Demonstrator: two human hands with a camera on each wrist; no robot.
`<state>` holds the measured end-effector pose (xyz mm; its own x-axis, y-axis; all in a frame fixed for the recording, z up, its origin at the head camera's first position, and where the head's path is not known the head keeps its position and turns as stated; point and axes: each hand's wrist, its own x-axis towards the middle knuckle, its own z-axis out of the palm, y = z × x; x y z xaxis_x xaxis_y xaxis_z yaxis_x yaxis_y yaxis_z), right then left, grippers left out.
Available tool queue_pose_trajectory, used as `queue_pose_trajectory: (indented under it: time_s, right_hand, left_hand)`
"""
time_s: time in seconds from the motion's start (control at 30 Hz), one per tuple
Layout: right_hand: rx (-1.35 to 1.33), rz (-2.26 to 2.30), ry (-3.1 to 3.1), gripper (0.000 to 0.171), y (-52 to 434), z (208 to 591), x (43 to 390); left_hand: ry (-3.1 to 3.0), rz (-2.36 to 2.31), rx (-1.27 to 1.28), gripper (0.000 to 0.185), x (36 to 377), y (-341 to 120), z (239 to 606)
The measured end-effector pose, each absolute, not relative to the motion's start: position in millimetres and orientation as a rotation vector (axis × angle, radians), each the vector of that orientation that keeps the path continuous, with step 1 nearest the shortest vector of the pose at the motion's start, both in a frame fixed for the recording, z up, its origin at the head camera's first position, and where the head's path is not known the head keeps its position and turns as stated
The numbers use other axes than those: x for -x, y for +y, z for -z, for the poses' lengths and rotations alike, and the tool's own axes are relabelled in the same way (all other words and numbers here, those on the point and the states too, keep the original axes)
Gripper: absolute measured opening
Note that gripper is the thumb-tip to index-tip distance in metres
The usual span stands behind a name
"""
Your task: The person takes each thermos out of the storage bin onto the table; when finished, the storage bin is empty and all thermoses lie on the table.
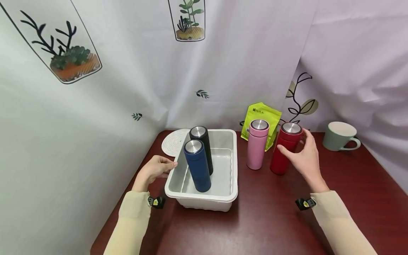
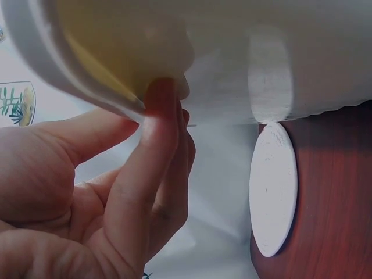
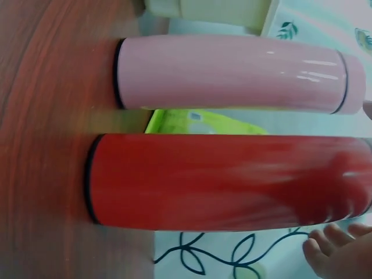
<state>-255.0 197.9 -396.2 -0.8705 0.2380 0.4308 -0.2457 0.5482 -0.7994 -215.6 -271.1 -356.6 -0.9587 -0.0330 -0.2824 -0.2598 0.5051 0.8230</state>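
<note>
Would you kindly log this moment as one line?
left hand touches white tub rim | right hand open beside red flask | blue flask, black flask in tub

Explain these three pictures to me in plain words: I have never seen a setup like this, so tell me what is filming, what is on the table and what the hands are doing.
No machine here: a person works with bare hands and wears three cameras. The big picture comes from a head camera looking down at a dark red table. The other two come from cameras on the wrists, so they look sideways and very close.

On the table stands a white tub with a blue flask and a black flask upright in it. Beside the tub stand a pink flask and a red flask, with a green pouch behind them, a pale mug to the right and a white round mat behind the tub.

The left hand touches the tub's rim with its fingertips. The right hand is spread around the red flask's upper part; a firm grip cannot be made out.
</note>
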Motion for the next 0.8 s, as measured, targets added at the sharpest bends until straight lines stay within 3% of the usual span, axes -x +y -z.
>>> queue_pose_trajectory:
  time_s: [0.3,0.8]
  right_hand:
    - [0.032,-1.295,-2.136,0.088,195.5,392.4,240.0]
    - [-0.039,-1.258,-2.024,0.062,178.4,382.0,217.3]
  left_hand:
    - [2.519,-1.440,0.240,0.033,217.0,-272.4,356.9]
    - [2.499,-1.446,0.230,0.032,217.6,-271.3,354.4]
